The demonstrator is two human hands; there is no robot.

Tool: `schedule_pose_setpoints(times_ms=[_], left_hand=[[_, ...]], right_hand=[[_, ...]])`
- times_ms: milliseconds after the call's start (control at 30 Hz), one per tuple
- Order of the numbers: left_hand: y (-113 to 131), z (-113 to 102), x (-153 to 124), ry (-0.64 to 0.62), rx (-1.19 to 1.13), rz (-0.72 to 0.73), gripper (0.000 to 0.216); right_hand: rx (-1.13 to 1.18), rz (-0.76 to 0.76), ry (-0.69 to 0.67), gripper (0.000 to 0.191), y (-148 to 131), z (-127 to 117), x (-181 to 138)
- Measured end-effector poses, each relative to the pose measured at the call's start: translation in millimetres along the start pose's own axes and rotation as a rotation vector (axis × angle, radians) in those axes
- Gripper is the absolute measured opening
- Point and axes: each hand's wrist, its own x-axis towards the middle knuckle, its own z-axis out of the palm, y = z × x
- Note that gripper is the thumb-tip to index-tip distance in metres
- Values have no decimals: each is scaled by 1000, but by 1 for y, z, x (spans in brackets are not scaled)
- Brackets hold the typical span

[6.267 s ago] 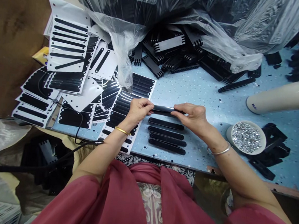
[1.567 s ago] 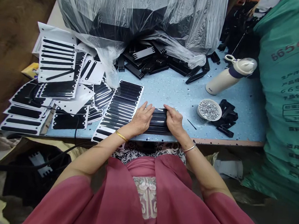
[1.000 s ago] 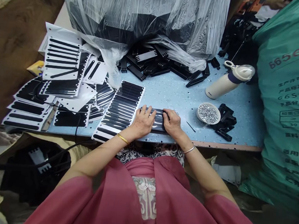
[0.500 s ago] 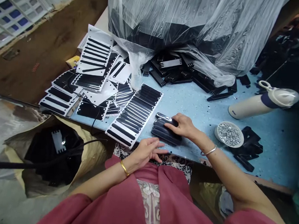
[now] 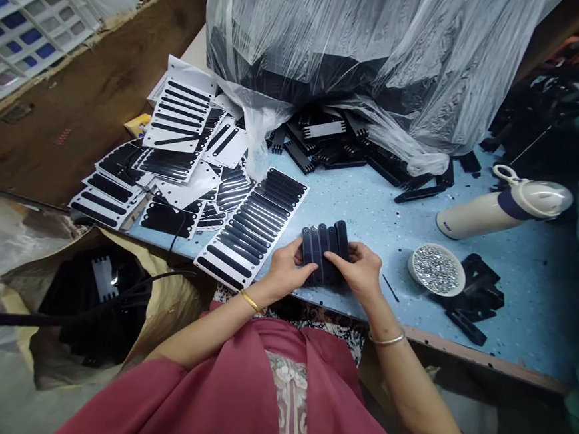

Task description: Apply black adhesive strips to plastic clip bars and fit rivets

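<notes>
While the speckled blue bench (image 5: 370, 210) stretched across the view, a big clear plastic bag (image 5: 373, 43) with dark contents filled its far side. Nearer, a long white sheet (image 5: 281, 233) printed with dark bands lay slantwise, just beyond the left hand. A cream bottle (image 5: 475, 215) was well to the right, a white bowl (image 5: 418, 283) nearer the front edge. Above the bench's front part, the left hand (image 5: 289, 268) and right hand (image 5: 364, 270) gripped a side-by-side row of black bars (image 5: 322, 238) from opposite sides, thumbs across the near face, the other fingers partly hidden behind. Whether the lower ends touched the bench could not be told. The rightmost bar's top sat slightly higher; holding the row well seemed to call for levelled ends, even inward pressure and light thumbs, lest bars slip or fan. Smaller still, a thin black stick (image 5: 391, 288) lay beside the bowl, and tiny metal pieces (image 5: 436, 267) filled it.
</notes>
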Motion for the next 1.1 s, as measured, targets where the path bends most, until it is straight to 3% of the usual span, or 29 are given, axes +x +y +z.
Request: schedule_pose_setpoints(times_ms=[133, 367, 567, 667, 833, 967, 1100], left_hand=[[-7, 3, 1, 33, -301, -75, 64], [-8, -3, -1, 73, -219, -88, 61], [-3, -13, 0, 40, -682, -178, 54], [1, -16, 3, 35, -781, -233, 56], [5, -15, 3, 49, -821, -256, 59], [5, -9, -1, -37, -699, -226, 31], [4, -6, 0, -62, -576, -218, 17]], right_hand=[[443, 161, -19, 64, -2, 4, -6], [523, 338, -243, 51, -17, -4, -15], [397, 144, -140, 53, -22, 10, -24], [436, 166, -142, 50, -23, 11, -22], [630, 279, -177, 41, -23, 11, -28], [688, 300, -206, 31, -23, 22, -47], [677, 283, -107, 40, -31, 31, -56]])
